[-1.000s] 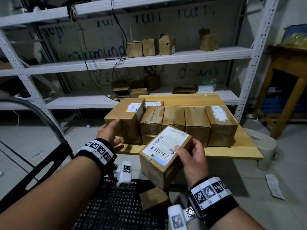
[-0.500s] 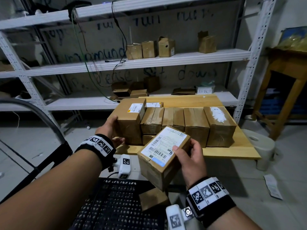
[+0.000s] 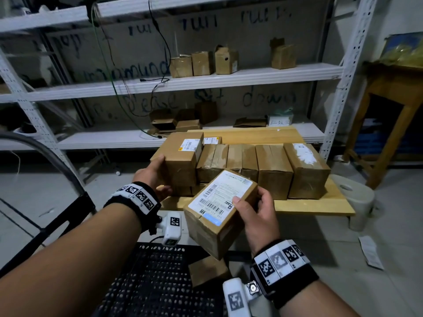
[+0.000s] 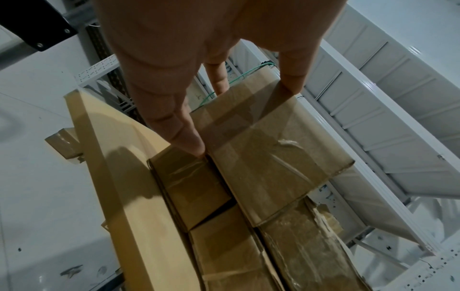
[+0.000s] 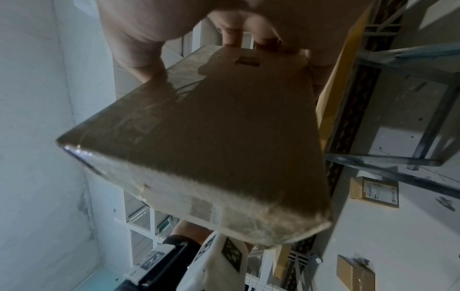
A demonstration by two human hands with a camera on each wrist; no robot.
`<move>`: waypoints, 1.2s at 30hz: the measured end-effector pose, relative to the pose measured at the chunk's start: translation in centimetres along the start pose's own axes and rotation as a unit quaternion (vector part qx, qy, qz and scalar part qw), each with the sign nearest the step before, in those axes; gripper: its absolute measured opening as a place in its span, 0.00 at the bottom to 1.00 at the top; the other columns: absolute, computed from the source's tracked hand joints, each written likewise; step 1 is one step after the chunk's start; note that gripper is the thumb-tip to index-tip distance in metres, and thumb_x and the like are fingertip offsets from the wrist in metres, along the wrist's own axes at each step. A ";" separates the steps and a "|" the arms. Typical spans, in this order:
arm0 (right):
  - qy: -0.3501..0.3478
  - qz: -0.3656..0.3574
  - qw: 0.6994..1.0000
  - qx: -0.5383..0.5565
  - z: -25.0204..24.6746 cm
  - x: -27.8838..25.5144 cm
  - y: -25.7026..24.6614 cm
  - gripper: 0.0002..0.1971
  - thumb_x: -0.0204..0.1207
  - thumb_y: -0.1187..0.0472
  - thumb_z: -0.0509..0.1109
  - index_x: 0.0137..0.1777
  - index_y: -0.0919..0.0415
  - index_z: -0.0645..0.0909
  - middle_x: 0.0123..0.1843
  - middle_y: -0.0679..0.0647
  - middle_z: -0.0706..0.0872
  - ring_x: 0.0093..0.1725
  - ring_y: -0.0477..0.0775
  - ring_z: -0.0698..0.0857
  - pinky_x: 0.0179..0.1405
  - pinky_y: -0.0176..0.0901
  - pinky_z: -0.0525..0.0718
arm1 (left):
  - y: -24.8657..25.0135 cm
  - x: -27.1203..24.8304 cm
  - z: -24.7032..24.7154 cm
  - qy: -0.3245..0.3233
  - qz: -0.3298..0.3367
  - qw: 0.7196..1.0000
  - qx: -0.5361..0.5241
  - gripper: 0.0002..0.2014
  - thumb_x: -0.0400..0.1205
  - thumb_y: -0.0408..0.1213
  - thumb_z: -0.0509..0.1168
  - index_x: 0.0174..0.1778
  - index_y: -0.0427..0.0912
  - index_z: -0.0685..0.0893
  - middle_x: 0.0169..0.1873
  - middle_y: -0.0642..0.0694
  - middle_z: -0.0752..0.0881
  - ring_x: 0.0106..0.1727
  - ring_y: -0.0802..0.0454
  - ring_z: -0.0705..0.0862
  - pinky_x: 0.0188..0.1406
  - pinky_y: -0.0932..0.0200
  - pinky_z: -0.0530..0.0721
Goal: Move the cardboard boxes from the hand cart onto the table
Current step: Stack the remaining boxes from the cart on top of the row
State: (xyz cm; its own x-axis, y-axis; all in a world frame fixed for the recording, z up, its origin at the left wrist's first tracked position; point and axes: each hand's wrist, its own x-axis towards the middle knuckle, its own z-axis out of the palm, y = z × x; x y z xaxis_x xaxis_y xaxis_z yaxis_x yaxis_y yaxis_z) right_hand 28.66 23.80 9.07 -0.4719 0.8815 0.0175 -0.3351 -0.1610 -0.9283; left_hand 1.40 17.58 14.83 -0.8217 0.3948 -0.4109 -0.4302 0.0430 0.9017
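Observation:
My right hand [image 3: 254, 209] grips a cardboard box with a white shipping label [image 3: 219, 209], held tilted in the air between the black mesh hand cart [image 3: 155, 282] and the low wooden table [image 3: 318, 205]. The right wrist view shows this box's underside [image 5: 224, 147]. My left hand [image 3: 156, 177] presses with straight fingers [image 4: 184, 126] against the left side of a tall labelled box [image 3: 183, 159] on the table. That box stands against a row of several taped boxes [image 3: 272, 168]. One small box [image 3: 207, 271] lies on the cart.
White metal shelving [image 3: 206, 81] with more small boxes stands behind the table. The cart's handle [image 3: 45, 152] curves at the left. A white stool [image 3: 357, 197], a paper slip [image 3: 370, 255] and a taller wooden table [image 3: 389, 99] are at the right.
My left hand has pushed the tall box rightwards, closer against the row. The labelled box in my right hand has moved a little forward towards the table.

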 end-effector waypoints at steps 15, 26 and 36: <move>0.012 -0.011 1.000 -0.007 0.2 0.9 0.7 0.32 0.69 0.55 0.85 0.71 0.49 0.76 0.60 0.51 0.92 0.53 0.47 0.94 0.44 0.44 0.91 | 0.0 0.2 -3.2 -0.009 -0.015 1.000 0.001 0.48 0.69 0.70 0.78 0.83 0.53 0.75 0.84 0.38 0.73 0.69 0.35 0.84 0.62 0.33 0.87; 0.007 -0.061 0.998 -0.005 0.3 1.6 -0.4 0.38 0.55 0.44 0.85 0.68 0.44 0.78 0.55 0.43 0.94 0.56 0.46 0.93 0.47 0.45 0.92 | -4.6 -8.5 -3.2 -0.214 -0.109 0.966 0.099 0.34 0.69 0.69 0.75 0.60 0.45 0.88 0.54 0.38 0.92 0.64 0.34 0.90 0.67 0.34 0.85; 0.009 -0.114 0.993 -0.027 0.5 0.4 -2.4 0.37 0.62 0.34 0.84 0.71 0.26 0.72 0.76 0.46 0.81 0.69 0.45 0.84 0.54 0.42 0.88 | -4.9 -12.3 -0.6 -0.241 -0.064 0.968 0.037 0.21 0.73 0.50 0.78 0.59 0.44 0.90 0.50 0.36 0.92 0.53 0.36 0.92 0.59 0.41 0.91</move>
State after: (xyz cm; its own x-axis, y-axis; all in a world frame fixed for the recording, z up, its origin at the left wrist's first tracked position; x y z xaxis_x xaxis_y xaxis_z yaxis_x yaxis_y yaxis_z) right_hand 28.84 24.29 11.51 -0.3744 0.9001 0.2229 -0.3865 0.0670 -0.9199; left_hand 13.41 11.94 15.34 -0.4866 0.7630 -0.4255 -0.4736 0.1790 0.8624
